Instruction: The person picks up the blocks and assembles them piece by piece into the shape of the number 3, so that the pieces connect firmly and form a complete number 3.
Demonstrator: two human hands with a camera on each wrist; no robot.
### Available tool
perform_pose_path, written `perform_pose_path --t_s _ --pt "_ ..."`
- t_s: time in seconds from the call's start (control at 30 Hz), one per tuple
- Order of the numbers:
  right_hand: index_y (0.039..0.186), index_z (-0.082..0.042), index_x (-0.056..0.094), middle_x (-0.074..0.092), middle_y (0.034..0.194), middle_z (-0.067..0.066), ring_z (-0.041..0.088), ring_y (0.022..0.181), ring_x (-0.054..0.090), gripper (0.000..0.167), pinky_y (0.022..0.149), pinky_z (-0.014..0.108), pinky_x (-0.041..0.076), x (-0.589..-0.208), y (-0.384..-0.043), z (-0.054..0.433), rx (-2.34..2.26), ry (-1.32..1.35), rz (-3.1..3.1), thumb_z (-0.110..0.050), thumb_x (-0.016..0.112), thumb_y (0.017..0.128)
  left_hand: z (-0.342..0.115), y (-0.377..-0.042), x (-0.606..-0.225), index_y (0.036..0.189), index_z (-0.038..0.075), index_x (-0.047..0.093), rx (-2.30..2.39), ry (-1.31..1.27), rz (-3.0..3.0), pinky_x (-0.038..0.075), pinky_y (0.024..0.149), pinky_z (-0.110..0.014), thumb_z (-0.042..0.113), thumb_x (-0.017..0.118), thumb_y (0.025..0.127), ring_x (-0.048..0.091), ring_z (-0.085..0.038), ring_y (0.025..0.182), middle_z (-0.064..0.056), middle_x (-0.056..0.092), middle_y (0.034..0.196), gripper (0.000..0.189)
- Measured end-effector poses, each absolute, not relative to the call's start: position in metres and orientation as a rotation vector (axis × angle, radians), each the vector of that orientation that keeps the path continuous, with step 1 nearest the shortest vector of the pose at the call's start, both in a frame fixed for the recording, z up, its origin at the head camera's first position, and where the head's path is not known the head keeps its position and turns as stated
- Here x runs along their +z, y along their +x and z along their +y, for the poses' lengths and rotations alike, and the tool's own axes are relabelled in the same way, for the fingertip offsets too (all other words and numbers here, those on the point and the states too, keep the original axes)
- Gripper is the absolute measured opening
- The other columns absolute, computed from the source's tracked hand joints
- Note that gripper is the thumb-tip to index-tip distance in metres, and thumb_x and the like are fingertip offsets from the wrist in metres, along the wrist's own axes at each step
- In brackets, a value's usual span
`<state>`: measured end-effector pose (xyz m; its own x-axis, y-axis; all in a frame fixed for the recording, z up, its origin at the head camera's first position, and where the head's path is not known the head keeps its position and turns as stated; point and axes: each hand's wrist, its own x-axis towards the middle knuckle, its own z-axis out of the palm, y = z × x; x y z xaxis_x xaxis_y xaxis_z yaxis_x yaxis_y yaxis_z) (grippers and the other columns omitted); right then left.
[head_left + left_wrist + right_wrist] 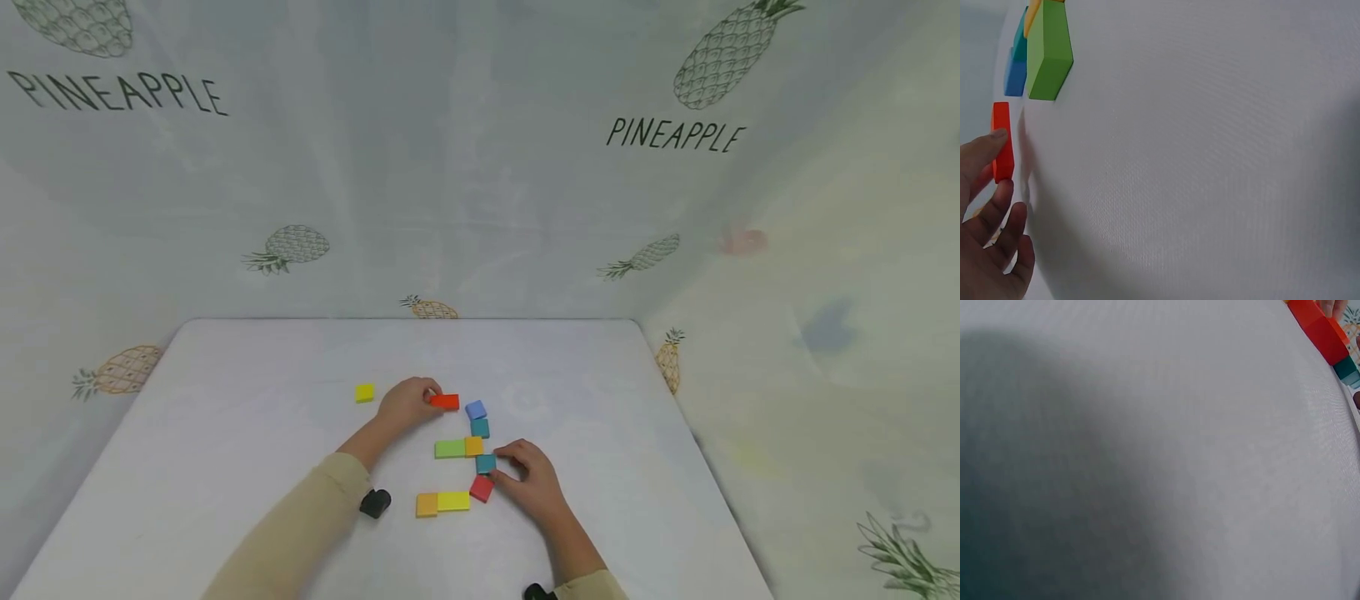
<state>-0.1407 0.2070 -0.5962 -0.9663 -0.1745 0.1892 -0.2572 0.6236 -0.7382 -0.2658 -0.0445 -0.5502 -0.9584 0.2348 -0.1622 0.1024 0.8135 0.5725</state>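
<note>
My left hand point(408, 403) pinches a red-orange rectangular block point(445, 402) by its left end in the head view. Thumb and fingers grip this block point(1002, 140) in the left wrist view, with the other fingers loosely bent. Lower right, my right hand point(534, 482) has thumb and forefinger at the near and far corners of a teal block point(486, 463). Just below that block lies a tilted red block point(482, 488). A blue block point(476, 409), another teal block point(480, 427) and an orange block point(474, 446) continue the column upward.
A green block point(450, 449) extends left from the orange one. Nearer the front, a yellow block point(453, 501) adjoins an orange block point(427, 505). One yellow block point(364, 392) lies alone left of my left hand. All rest on a white table point(247, 433).
</note>
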Motion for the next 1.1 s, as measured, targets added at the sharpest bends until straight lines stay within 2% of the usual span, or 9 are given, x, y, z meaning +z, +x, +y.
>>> perform_pose_path --t_s 0.17,0.4,0.7,1.1 --pt "0.108 -0.026 0.07 0.06 0.1 -0.018 0.005 0.091 0.054 0.025 0.081 0.029 0.05 -0.595 -0.142 0.208 1.285 0.392 -2.73 -0.033 0.075 0.085 -0.038 -0.268 -0.553 0.102 0.017 0.069 0.845 0.272 2.776 0.049 0.073 -0.034 0.026 0.078 0.083 0.052 -0.019 0.08 0.002 0.057 0.081 0.023" --pt "0.109 -0.024 0.07 0.06 0.101 -0.019 0.005 0.092 0.054 0.027 0.082 0.029 0.05 -0.593 -0.142 0.207 1.274 0.402 -2.735 -0.036 0.074 0.085 -0.033 -0.27 -0.551 0.104 0.017 0.07 0.821 0.214 2.775 0.051 0.08 -0.035 0.025 0.079 0.082 0.053 -0.019 0.085 0.001 0.059 0.086 0.026" --pt "0.11 -0.023 0.07 0.06 0.102 -0.017 0.006 0.093 0.054 0.028 0.082 0.029 0.05 -0.593 -0.142 0.208 1.287 0.408 -2.732 -0.034 0.075 0.085 -0.031 -0.272 -0.55 0.106 0.016 0.069 0.788 0.256 2.795 0.05 0.078 -0.035 0.026 0.08 0.081 0.053 -0.019 0.082 0.001 0.06 0.086 0.029" --pt "0.106 -0.024 0.07 0.061 0.098 -0.016 0.005 0.085 0.052 0.023 0.074 0.025 0.048 -0.595 -0.143 0.209 1.249 0.437 -2.705 -0.03 0.076 0.085 -0.03 -0.271 -0.552 0.102 0.018 0.07 0.778 0.298 2.811 0.05 0.077 -0.035 0.026 0.079 0.082 0.054 -0.019 0.083 0.002 0.062 0.087 0.024"
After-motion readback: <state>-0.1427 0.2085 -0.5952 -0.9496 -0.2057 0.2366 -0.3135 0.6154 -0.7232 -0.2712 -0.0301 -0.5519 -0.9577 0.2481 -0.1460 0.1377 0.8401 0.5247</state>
